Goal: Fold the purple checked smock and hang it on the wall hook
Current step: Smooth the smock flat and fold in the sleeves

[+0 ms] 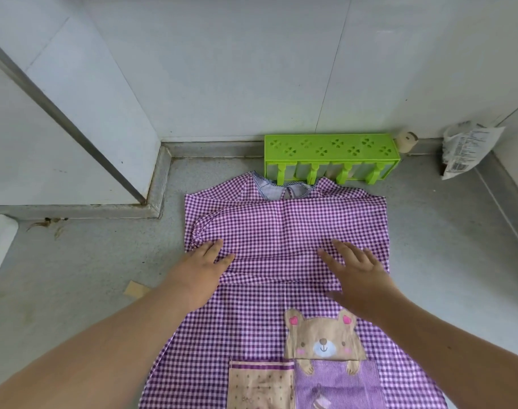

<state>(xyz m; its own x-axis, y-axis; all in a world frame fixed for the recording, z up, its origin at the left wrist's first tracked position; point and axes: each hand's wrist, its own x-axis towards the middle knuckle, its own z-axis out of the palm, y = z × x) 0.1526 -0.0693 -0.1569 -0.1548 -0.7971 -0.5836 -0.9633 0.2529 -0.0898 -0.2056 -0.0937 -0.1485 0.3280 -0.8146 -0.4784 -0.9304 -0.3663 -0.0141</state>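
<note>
The purple checked smock (pixel 284 225) lies flat on the grey floor, collar toward the wall, with both sleeves folded in across the chest. A bear patch and two pockets show on its lower front. My left hand (pixel 201 270) rests flat on the folded left sleeve, fingers straight. My right hand (pixel 358 276) lies flat on the right side of the folded sleeves, fingers spread. A green hook rack (pixel 330 149) stands against the wall just beyond the collar, its pegs pointing down toward the smock.
A white wall corner with a grey baseboard (pixel 160 184) juts out at the left. A crumpled plastic bag (pixel 467 149) leans in the far right corner, beside a small paper roll (pixel 406 141). A scrap of brown tape (pixel 135 289) lies on the floor by my left arm.
</note>
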